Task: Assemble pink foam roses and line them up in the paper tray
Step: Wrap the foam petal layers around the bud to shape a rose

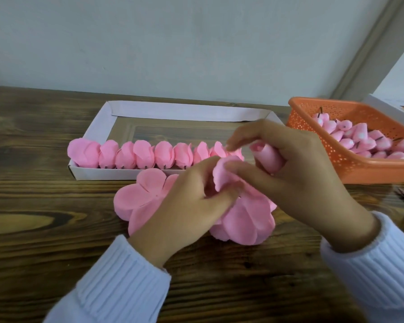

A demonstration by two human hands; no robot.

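A white paper tray [168, 111] lies on the wooden table, with several finished pink foam roses [135, 155] lined along its near wall. In front of the tray lie two stacks of flat pink petal sheets: one at the left [138, 194] and one under my hands [247, 217]. My left hand [187, 194] pinches a petal sheet [222, 176] lifted off the right stack. My right hand [296, 164] holds a rolled pink bud [268, 157] in its palm while its thumb and forefinger also touch that lifted petal.
An orange perforated plastic basket [350, 164] at the right holds several pink buds with dark stems [369, 141]. A white box edge [392, 110] shows behind it. A pale wall backs the table.
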